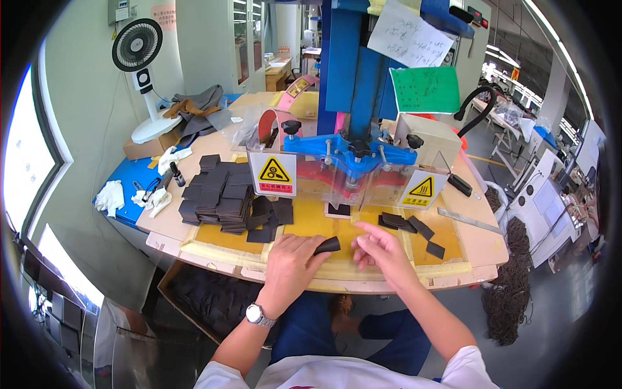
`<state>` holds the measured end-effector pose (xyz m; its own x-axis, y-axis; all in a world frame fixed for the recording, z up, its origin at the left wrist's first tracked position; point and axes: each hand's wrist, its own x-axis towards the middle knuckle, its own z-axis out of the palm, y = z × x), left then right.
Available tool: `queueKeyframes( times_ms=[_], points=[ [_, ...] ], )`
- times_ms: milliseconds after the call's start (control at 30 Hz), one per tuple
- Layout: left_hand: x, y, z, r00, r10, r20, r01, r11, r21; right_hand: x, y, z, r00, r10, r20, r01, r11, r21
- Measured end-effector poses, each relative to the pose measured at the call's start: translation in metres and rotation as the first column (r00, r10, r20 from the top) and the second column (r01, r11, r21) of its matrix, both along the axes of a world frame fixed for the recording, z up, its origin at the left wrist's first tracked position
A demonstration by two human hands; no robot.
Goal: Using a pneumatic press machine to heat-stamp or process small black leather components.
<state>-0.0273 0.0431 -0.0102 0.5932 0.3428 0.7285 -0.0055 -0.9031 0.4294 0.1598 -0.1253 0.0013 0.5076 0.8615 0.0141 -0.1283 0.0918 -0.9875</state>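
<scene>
Clock directions were taken from the dark piece in your grip, with 12 o'clock pointing away from you. Your left hand, with a silver watch on its wrist at 7 o'clock, pinched the dark piece between thumb and fingers, just above the near edge of the surface. The piece was bent into a curve. Your right hand was at 3 o'clock, apart from the piece, its index finger extended and the other fingers partly curled.

Below the surface, at 8 o'clock, a box contained more dark pieces. A bundle of dark cords rested on the floor between 3 and 4 o'clock.

On the surface, loose dark pieces lay at 10 o'clock, just beside a tall stack of similar pieces. A small group of dark pieces lay between 2 and 3 o'clock, and a metal ruler lay farther out along that bearing.

At 12 o'clock, a blue press stood behind clear guards bearing a warning sign on the left and another on the right. A white fan stood far back, between 10 and 11 o'clock.
</scene>
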Motion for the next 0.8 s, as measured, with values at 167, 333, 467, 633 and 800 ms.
queueKeyframes(
  times_ms=[167,333,467,633,800],
  points=[
    [-0.008,0.008,-0.001,0.998,-0.048,0.033,0.052,0.985,-0.165,0.034,0.039,0.007,0.992,0.004,-0.124,-0.017,0.994,-0.107],
    [-0.011,0.007,-0.004,0.998,-0.034,0.052,0.041,0.988,-0.146,0.049,0.068,-0.003,0.989,-0.110,-0.097,0.082,0.965,-0.251],
    [-0.012,0.010,-0.005,0.998,-0.044,0.045,0.050,0.988,-0.145,0.055,0.083,-0.011,0.986,-0.157,-0.058,0.133,0.945,-0.299],
    [-0.012,0.011,-0.006,0.997,-0.053,0.060,0.060,0.991,-0.122,0.057,0.093,-0.010,0.975,-0.217,0.044,0.214,0.876,-0.433],
    [-0.013,0.009,-0.005,0.997,-0.055,0.052,0.061,0.992,-0.114,0.053,0.092,-0.012,0.978,-0.206,0.023,0.199,0.905,-0.377]
  ],
)
